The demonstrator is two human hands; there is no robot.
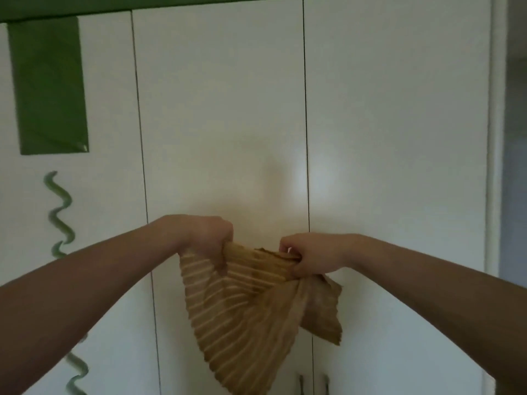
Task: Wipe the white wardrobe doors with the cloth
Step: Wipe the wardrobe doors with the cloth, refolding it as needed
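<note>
Left grip (208,238), right grip (310,256) both clutching cloth (245,315), wardrobe doors (222,109) behind, green panel (48,86)

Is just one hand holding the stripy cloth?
No, the left hand and the right hand each grip the top of the cloth.

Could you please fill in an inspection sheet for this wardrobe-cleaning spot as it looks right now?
Surface: white wardrobe doors, three in view with dark seams between them; a glare patch near the right seam.
Job's things: tan striped cloth, bunched along its top edge and hanging loose below, in front of the doors; whether it touches them cannot be told.
Clutter: nothing seen.
Grippers: left hand and right hand each grip the cloth's top edge.
Cables: nothing seen.
Surroundings: green panel and green wavy line on the leftmost door; two dark handles at the bottom edge.
</note>
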